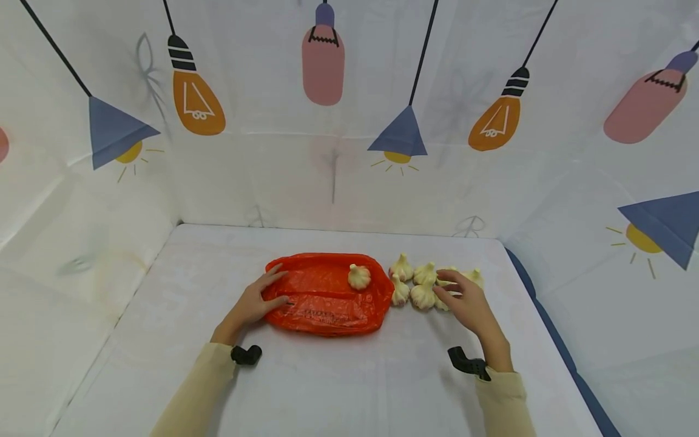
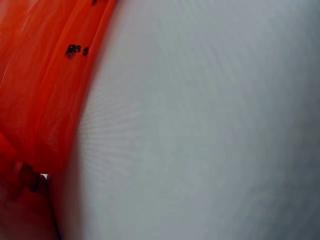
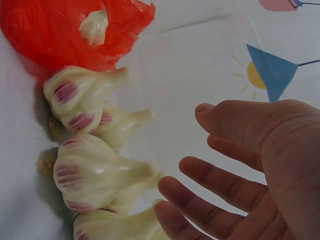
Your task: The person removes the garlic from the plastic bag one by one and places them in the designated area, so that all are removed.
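Observation:
An orange plastic bag (image 1: 322, 297) lies flat on the white table (image 1: 349, 376). One garlic bulb (image 1: 358, 277) sits at its upper right part. My left hand (image 1: 256, 300) rests on the bag's left edge with fingers spread and straight. Several more garlic bulbs (image 1: 423, 294) cluster just right of the bag. My right hand (image 1: 464, 300) hovers at that cluster, holding nothing. The right wrist view shows this right hand (image 3: 235, 175) with relaxed fingers beside purple-streaked bulbs (image 3: 95, 172), a fingertip near the lowest one. The left wrist view shows only the bag (image 2: 40, 90) and table cloth (image 2: 200, 125).
White cloth walls printed with lamps (image 1: 401, 130) enclose the table on three sides. A dark blue edge (image 1: 551, 328) runs along the table's right side. Black wrist camera mounts (image 1: 246, 354) sit at both cuffs.

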`<state>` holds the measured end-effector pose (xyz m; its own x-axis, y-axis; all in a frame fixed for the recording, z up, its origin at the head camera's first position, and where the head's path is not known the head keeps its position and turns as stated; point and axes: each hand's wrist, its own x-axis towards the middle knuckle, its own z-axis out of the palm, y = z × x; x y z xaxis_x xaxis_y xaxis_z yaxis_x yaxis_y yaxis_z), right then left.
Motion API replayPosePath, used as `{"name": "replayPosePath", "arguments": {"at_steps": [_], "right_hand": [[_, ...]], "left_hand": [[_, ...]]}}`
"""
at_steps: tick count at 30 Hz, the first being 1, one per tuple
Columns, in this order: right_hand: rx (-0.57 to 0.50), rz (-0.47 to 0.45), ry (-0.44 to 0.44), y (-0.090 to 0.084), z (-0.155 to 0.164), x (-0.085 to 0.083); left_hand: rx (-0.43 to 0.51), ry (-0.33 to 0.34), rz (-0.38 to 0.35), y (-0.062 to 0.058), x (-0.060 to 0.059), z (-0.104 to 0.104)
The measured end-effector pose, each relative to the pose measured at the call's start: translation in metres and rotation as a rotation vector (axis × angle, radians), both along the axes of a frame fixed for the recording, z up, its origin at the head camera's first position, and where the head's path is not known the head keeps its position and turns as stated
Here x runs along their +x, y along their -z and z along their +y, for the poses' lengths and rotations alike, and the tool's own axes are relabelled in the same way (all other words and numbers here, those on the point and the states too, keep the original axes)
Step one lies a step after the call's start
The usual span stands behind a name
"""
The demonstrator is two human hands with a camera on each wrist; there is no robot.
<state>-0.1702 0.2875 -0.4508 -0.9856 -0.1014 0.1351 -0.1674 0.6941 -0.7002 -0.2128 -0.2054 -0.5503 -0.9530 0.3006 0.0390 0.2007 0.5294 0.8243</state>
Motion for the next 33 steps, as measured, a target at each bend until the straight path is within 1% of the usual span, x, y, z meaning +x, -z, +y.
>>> {"name": "replayPosePath", "arguments": {"at_steps": [3,8,17,23,29,33], "right_hand": [[-0.020,-0.007,-0.033,0.000,-0.007,-0.002],[-0.008,-0.013,-0.081,-0.004,-0.018,-0.004],[0.072,0.024,-0.196,-0.014,-0.034,-0.010],[0.047,0.015,-0.252,-0.021,-0.047,-0.014],[0.018,0.022,-0.287,-0.026,-0.066,-0.024],[0.028,0.022,-0.326,-0.027,-0.076,-0.031]], "left_hand": [[0.000,0.001,-0.001,0.000,0.000,0.001],[-0.010,0.004,0.003,-0.001,0.000,0.002],[-0.004,-0.002,-0.007,-0.001,0.000,0.003],[-0.002,-0.005,0.002,-0.002,0.001,0.002],[-0.014,-0.012,0.004,-0.002,0.001,0.002],[-0.008,-0.008,0.004,-0.002,0.001,0.002]]}}
